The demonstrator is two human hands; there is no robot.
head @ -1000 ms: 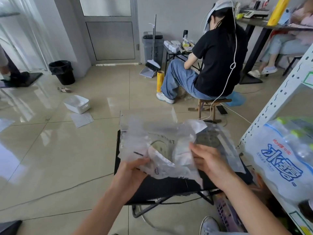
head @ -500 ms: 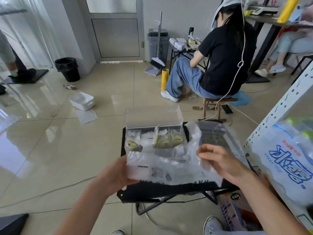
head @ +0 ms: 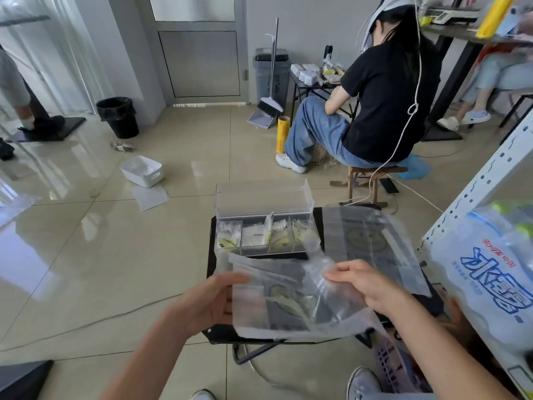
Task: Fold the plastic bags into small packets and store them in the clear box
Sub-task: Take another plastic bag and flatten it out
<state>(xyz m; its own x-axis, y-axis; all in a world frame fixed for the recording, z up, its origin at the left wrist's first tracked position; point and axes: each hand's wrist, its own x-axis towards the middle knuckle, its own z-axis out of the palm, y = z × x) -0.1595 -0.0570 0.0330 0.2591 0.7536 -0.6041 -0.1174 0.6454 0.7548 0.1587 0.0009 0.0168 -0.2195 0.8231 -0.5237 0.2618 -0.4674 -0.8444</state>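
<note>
**Now both hands hold one bag over the black surface**

Far left on the floor stand a black bin (head: 117, 116) and, nearer, a white tub (head: 142, 171) with a sheet of paper (head: 150, 196) just beside it. The left hand (head: 207, 304) grips the left edge of a crumpled plastic bag (head: 288, 301), thumb on top and fingers underneath. The bag is spread between both hands above the near edge of the surface (head: 215, 332) and hides most of that edge. Behind it, toward the far left corner, sits the clear box (head: 265, 226), its lid standing upright and its compartments holding folded packets. A raised flap of the bag covers the box's near right corner. The right hand (head: 366, 284) pinches the bag's upper right part. A second bag (head: 372, 243) lies flat along the right edge of the surface. Beyond, a seated person (head: 386, 90) faces away on a stool. At far right, a metal shelf (head: 476, 192) carries a pack of water bottles (head: 496, 272).
</note>
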